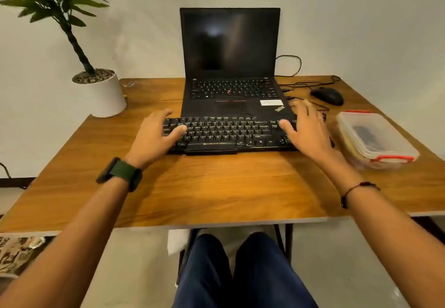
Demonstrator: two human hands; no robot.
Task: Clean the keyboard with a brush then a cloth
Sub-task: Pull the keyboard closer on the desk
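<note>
Keyboard (228, 134): rigid, light, probably slides on table (216, 187); best gripped at both short ends. Left hand (156, 136), right hand (305, 132): fingers spread, holding nothing.

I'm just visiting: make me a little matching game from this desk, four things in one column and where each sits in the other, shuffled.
Things:
1. plant pot
2. mouse
3. plastic box
4. keyboard

Places:
A. right edge of the table, nearer the person
B. far left corner
C. under both hands, in front of the laptop
D. right of the laptop, far side

Pairs: 1-B, 2-D, 3-A, 4-C
</note>
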